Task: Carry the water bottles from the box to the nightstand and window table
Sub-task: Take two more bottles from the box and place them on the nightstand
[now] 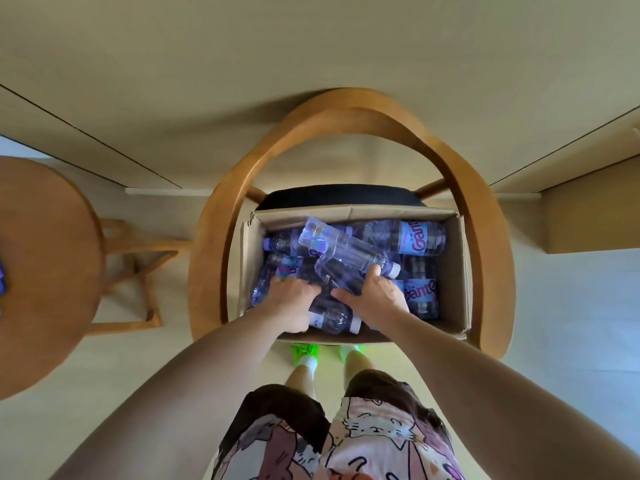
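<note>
An open cardboard box (453, 271) sits on a wooden chair, filled with several clear water bottles with purple labels. My right hand (375, 296) grips bottles (346, 251) raised above the pile, their white caps pointing right. My left hand (294, 303) reaches into the box's left side and rests on bottles there; its fingers are hidden among them, so what they do cannot be seen. Another bottle (332, 315) lies between my wrists at the box's near edge.
The chair has a curved wooden armrest frame (485, 220) and a black seat cushion (332, 197). A round wooden table (45, 271) stands to the left. A beige wall fills the far side. My feet in green shoes (304, 353) stand before the chair.
</note>
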{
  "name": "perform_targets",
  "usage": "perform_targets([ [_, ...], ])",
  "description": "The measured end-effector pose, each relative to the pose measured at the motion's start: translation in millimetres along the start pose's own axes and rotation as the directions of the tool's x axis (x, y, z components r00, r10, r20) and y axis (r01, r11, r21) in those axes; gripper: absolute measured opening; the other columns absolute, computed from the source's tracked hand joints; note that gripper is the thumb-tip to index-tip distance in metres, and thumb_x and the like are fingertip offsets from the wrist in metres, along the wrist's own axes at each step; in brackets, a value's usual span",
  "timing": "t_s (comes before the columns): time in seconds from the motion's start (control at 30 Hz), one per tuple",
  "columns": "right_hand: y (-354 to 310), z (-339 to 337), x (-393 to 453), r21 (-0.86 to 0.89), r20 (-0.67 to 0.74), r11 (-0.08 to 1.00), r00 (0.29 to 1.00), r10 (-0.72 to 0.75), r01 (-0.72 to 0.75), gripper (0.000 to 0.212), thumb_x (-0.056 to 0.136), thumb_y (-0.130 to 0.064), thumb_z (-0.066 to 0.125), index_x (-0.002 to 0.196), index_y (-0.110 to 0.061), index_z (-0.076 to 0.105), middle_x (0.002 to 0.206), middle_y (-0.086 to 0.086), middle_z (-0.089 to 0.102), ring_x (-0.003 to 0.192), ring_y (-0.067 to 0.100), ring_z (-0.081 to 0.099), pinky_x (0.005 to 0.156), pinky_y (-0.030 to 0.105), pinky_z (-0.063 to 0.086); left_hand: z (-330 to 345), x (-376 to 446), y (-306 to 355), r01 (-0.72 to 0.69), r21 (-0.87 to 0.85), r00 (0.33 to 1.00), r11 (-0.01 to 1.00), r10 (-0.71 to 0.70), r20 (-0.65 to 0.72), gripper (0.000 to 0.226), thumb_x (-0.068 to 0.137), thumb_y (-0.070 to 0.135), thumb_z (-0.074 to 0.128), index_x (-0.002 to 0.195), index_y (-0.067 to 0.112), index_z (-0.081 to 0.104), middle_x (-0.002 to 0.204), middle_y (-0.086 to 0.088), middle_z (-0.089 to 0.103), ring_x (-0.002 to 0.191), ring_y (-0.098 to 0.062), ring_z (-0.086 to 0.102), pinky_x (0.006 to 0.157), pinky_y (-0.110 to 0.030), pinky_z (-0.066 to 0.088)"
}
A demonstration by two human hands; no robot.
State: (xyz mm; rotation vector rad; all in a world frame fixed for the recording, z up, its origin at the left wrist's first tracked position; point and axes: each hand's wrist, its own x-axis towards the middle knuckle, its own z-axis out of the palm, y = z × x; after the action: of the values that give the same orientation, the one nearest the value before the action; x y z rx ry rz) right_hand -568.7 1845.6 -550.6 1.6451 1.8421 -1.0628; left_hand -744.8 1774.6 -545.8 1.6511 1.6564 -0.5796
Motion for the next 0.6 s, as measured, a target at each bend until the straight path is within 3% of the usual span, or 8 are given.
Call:
perform_targets([
  [0.07,0.9,-7.5,-0.6,0.025,0.074,1.0,0.997,0.007,-0.009,0.105,0.073,-0.079,0.068,0.143,-0.011,0.031,0.106,0.007,0.065,0.101,0.032,0.063,0.068,0.038,0.047,-4.3,-5.1,2.1,0.012,0.026,1.0,1.0,-0.013,0.017,0.05,0.078,0.018,0.074,0.125,0.024,0.059,0.121,-0.001,0.066,0.117,-0.029,0.059,0.103,-0.047,0.041],
  [0.13,7.0,-13.6,-1.8,0.087,0.158,0.996,0.987,0.017,-0.031,0.107,0.067,-0.074,0.078,0.146,-0.013,0.037,0.121,0.007,0.063,0.112,0.031,0.061,0.079,0.038,0.05,-14.1,-9.6,3.9,0.02,0.048,0.999,0.999,-0.021,0.028,0.052,0.075,0.02,0.078,0.123,0.024,0.06,0.119,-0.002,0.066,0.116,-0.028,0.06,0.102,-0.046,0.041],
  [0.27,17.7,-31.1,-7.2,0.186,0.283,0.978,0.958,0.039,-0.095,0.08,0.069,-0.058,0.086,0.126,-0.006,0.061,0.115,0.01,0.069,0.102,0.027,0.068,0.08,0.034,0.051,-40.6,-20.8,6.6,0.01,0.044,0.997,0.999,-0.014,0.081,0.042,0.068,0.021,0.082,0.103,0.022,0.06,0.102,0.001,0.064,0.1,-0.027,0.061,0.092,-0.044,0.044],
  [0.37,15.1,-53.4,-20.9,0.1,0.324,0.992,0.945,0.045,-0.081,0.069,0.081,-0.064,0.073,0.117,-0.005,0.068,0.111,0.012,0.065,0.107,0.029,0.065,0.08,0.032,0.048,-64.2,-29.7,3.1,0.004,0.049,0.997,0.999,-0.008,0.08,0.04,0.061,0.018,0.083,0.088,0.022,0.054,0.091,0.001,0.058,0.083,-0.025,0.059,0.067,-0.035,0.044],
  [0.43,14.1,-69.1,-29.0,0.085,0.346,0.995,0.938,0.024,-0.057,0.061,0.084,-0.061,0.071,0.114,-0.009,0.07,0.105,0.01,0.064,0.099,0.026,0.065,0.071,0.028,0.045,-84.9,-35.3,-2.4,0.006,0.055,0.997,0.998,-0.009,0.071,0.044,0.059,0.017,0.085,0.082,0.024,0.048,0.086,0.003,0.052,0.079,-0.023,0.058,0.058,-0.032,0.04],
  [0.5,16.6,-82.7,-30.4,0.105,0.349,0.994,0.937,-0.003,-0.036,0.048,0.081,-0.051,0.08,0.107,-0.013,0.067,0.099,0.006,0.064,0.089,0.022,0.067,0.062,0.023,0.046,-106.9,-40.5,-9.9,0.045,0.032,0.997,0.998,-0.047,0.054,0.045,0.061,0.019,0.087,0.088,0.023,0.052,0.089,0.003,0.052,0.081,-0.022,0.059,0.06,-0.032,0.044],
  [0.6,16.5,-103.9,-37.8,0.228,0.335,0.972,0.942,-0.024,-0.056,0.056,0.082,-0.034,0.084,0.125,-0.013,0.056,0.115,0.015,0.061,0.093,0.028,0.074,0.066,0.028,0.056,-137.1,-45.9,-19.9,0.117,-0.114,0.993,0.987,-0.118,0.0,0.05,0.063,0.024,0.09,0.1,0.022,0.057,0.097,0.001,0.057,0.084,-0.018,0.059,0.064,-0.034,0.051],
])
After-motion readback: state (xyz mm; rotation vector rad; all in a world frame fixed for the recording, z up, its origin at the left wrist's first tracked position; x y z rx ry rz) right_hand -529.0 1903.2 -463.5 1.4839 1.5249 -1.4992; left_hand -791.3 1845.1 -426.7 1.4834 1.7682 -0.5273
